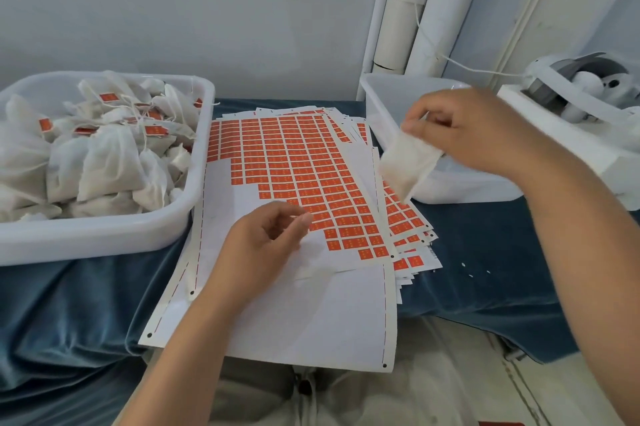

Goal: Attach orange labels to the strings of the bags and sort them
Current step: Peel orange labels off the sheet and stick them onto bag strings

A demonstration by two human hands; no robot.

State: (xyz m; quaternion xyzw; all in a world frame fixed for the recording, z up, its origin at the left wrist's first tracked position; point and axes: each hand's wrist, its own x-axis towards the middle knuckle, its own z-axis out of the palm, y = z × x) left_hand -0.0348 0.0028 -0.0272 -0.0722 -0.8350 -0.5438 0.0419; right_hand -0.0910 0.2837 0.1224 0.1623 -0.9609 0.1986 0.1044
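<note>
Left hand (pixel 263 245) above bare label sheet (pixel 311 314), grip loosely curled, empty; right hand (pixel 460 134) pinching a bag (pixel 407 166) over the tub (pixel 464 188) edge.

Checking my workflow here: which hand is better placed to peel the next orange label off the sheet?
Left. The left hand hovers over the label sheet, fingertips beside the orange labels; the right hand is busy holding a white bag.

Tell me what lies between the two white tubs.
Head view: orange label sheets on the blue cloth fill the gap between left tub and right tub, under the left hand; the right hand holds a bag.
</note>
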